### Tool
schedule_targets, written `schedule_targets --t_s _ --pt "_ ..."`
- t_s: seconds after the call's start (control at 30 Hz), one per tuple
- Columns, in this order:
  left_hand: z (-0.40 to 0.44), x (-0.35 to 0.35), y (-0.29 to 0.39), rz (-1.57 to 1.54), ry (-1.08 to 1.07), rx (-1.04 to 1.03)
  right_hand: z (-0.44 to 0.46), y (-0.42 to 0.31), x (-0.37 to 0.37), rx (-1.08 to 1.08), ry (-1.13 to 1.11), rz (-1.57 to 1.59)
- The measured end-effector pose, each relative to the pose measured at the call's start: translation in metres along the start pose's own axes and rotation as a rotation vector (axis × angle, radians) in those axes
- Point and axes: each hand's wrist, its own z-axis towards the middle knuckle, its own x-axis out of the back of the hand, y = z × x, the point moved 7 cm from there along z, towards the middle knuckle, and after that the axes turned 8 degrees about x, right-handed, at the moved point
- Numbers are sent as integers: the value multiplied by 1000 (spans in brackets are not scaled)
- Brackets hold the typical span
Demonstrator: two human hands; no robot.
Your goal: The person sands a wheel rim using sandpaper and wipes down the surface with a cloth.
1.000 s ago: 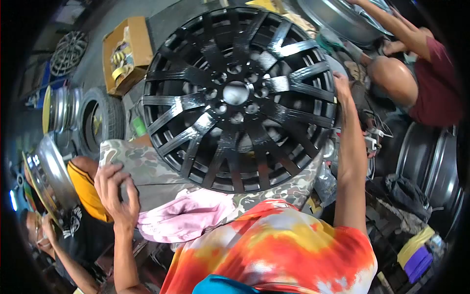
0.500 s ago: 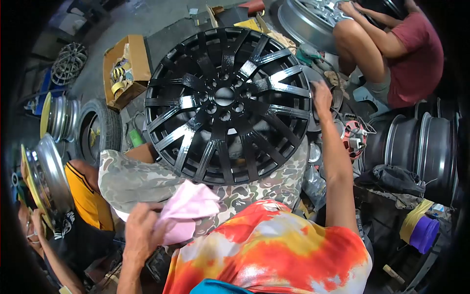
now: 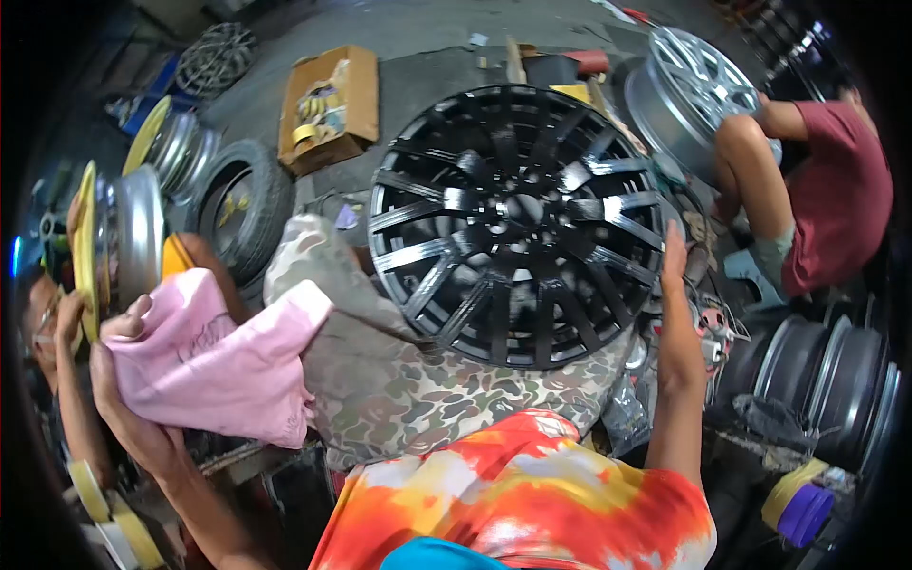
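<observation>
A pink cloth (image 3: 214, 366) with dark lettering hangs spread out from my left hand (image 3: 112, 375), off to the left of my lap. The thumb shows over the cloth's edge; the other fingers are mostly behind it. Before me stands a glossy black multi-spoke wheel rim (image 3: 524, 211), leaning face-up against my camouflage-trousered legs (image 3: 475, 399). My right hand (image 3: 674, 256) lies along the rim's right edge with its fingers stretched out straight, touching its side.
Taped silver rims (image 3: 142, 228) and a tire (image 3: 249, 204) stand left, near a person (image 3: 43, 313). A cardboard box (image 3: 356, 104) holds tape rolls. At right, another person (image 3: 841, 199) sits by a silver rim (image 3: 665, 104); dark rims (image 3: 793, 361) and a purple tape roll (image 3: 806, 515) lie nearer.
My left hand has swung left and up, away from my lap, and the bunched pink cloth has opened out. My right hand stays at the rim's right edge. The view has turned left.
</observation>
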Motion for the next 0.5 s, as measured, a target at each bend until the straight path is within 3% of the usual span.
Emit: schedule_targets --t_s 0.03,0.1,0.13,0.17,0.2,0.23,0.3,0.33,0.43,0.47,0.5 --pt "4 3 4 -176 -131 -20 -2 23 -19 -125 -12 62" --pt "8 8 16 10 34 -284 -2 51 -36 -158 -51 111" --pt "22 13 11 -104 -123 -202 -3 56 -35 -237 -38 138" --pt "34 16 6 -222 -286 -120 0 43 -20 -349 -250 202" --pt "38 26 2 -315 -41 -166 2 45 -20 -297 -226 161" --pt "37 22 6 -245 -69 -200 6 49 -18 -250 -198 115" --pt "22 18 27 -274 154 -211 12 41 -4 -266 -75 124" --pt "29 43 31 -188 38 -208 13 40 10 -281 47 128" --pt "27 27 3 -330 -27 -193 13 41 6 -136 2 71" --pt "28 12 -31 -34 -72 -151 13 41 -3 -184 -211 100" --pt "28 -10 -67 261 -110 -108 12 44 -8 -179 -195 110"
